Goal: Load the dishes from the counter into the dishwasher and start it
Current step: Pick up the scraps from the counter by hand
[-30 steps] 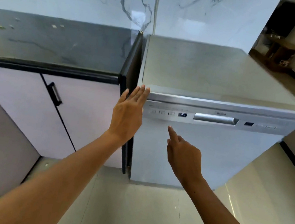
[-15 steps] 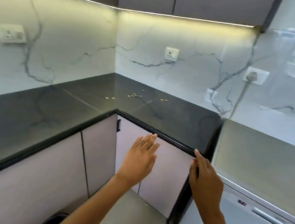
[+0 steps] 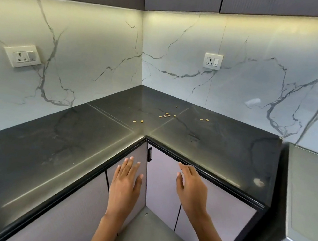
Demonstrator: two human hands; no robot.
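The left hand (image 3: 126, 185) is held flat with fingers straight and together, holding nothing, in front of the black corner counter (image 3: 73, 139). The right hand (image 3: 190, 188) has relaxed, slightly spread fingers, also holding nothing. The dishwasher (image 3: 310, 203) stands at the far right, beside the counter, with its door closed.

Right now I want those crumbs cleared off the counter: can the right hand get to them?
Probably yes: the right hand is open and holds nothing, and nothing stands on the black counter between it and the scattered bits.
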